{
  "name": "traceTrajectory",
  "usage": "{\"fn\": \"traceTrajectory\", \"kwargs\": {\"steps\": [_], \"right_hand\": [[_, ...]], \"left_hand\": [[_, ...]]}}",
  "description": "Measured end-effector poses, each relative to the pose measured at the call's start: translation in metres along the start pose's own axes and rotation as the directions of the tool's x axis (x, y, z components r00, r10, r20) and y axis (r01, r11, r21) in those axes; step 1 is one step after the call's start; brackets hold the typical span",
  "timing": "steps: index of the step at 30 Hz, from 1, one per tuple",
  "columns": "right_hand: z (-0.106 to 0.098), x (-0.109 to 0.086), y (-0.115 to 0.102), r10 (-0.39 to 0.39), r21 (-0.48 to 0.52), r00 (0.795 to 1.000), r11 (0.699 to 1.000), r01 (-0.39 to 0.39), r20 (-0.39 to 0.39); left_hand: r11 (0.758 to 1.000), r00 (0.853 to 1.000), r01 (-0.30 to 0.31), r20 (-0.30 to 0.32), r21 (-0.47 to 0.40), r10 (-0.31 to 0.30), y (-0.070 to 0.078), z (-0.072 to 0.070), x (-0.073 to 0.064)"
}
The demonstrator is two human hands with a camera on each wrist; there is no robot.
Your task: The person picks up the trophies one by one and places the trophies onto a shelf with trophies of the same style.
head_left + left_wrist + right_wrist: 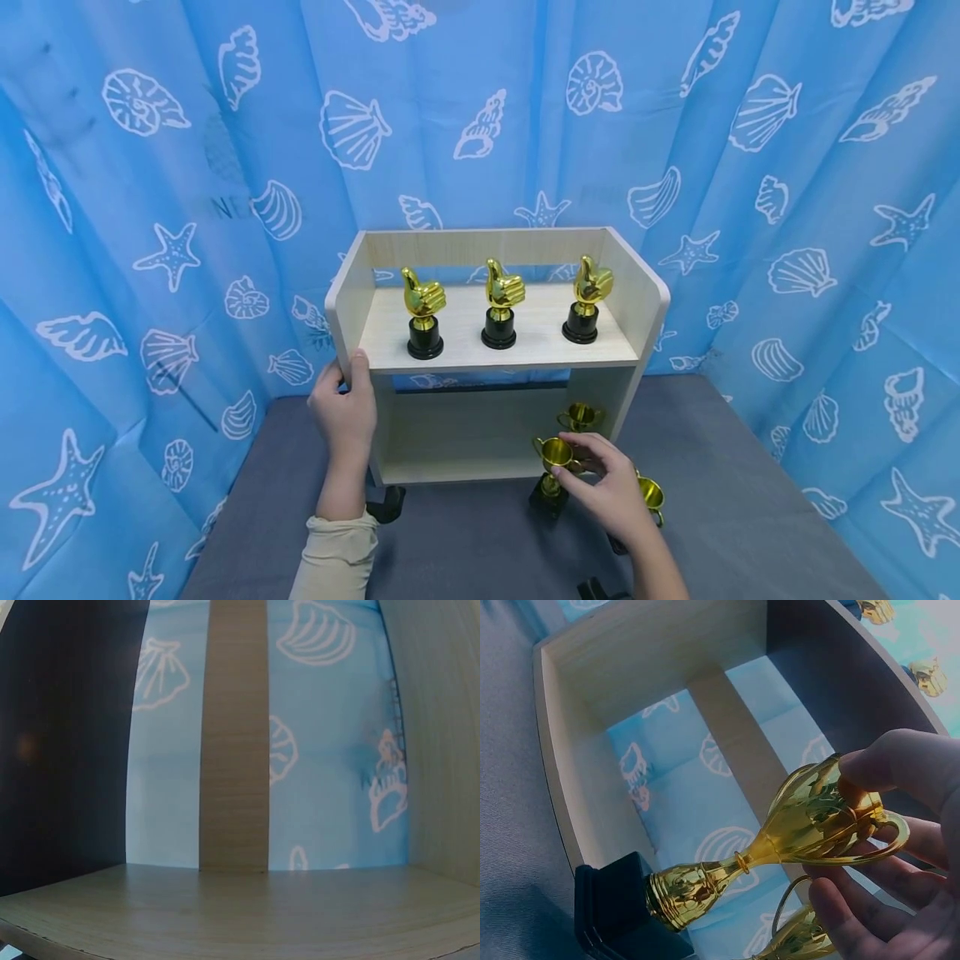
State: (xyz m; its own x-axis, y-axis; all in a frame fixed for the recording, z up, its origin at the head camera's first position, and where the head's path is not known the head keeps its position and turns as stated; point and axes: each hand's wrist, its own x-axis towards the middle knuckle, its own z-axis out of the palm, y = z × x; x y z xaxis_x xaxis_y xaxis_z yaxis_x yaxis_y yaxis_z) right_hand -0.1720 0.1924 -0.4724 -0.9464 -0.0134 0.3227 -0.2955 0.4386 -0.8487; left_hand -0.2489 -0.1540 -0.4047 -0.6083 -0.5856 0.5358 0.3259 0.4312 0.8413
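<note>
My left hand grips the left side panel of a pale wooden two-tier shelf, thumb at its front edge. In my right hand, thumb and fingers pinch the bowl of a gold trophy cup with two handles and a black base. The right wrist view shows this trophy cup tilted in front of the lower compartment. A second gold trophy cup stands at the right end of that compartment, partly hidden. Behind my right wrist a third trophy cup is on the grey table, also partly covered.
Three gold thumbs-up trophies with black bases, at left, middle and right, stand along the upper tier. A blue shell-patterned curtain hangs behind the shelf. The grey tabletop extends in front.
</note>
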Motion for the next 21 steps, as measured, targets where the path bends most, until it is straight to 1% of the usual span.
{"fn": "traceTrajectory", "kwargs": {"steps": [6,10,17,21], "right_hand": [[0.002,0.004,0.002,0.000,-0.002,1.000,1.000,0.000,0.014],[0.004,0.007,0.002,-0.005,-0.008,1.000,1.000,0.005,0.019],[0.006,0.012,0.001,0.010,-0.020,1.000,1.000,-0.009,0.017],[0.009,0.016,0.001,0.001,-0.013,1.000,1.000,-0.001,0.021]], "left_hand": [[1.000,1.000,0.009,0.006,-0.009,-0.009,0.001,0.000,-0.001],[1.000,1.000,0.004,0.004,-0.015,-0.004,0.002,-0.001,-0.001],[1.000,1.000,0.006,0.009,-0.009,-0.006,0.003,-0.001,-0.001],[1.000,1.000,0.005,0.009,-0.018,-0.005,0.003,-0.001,-0.002]]}}
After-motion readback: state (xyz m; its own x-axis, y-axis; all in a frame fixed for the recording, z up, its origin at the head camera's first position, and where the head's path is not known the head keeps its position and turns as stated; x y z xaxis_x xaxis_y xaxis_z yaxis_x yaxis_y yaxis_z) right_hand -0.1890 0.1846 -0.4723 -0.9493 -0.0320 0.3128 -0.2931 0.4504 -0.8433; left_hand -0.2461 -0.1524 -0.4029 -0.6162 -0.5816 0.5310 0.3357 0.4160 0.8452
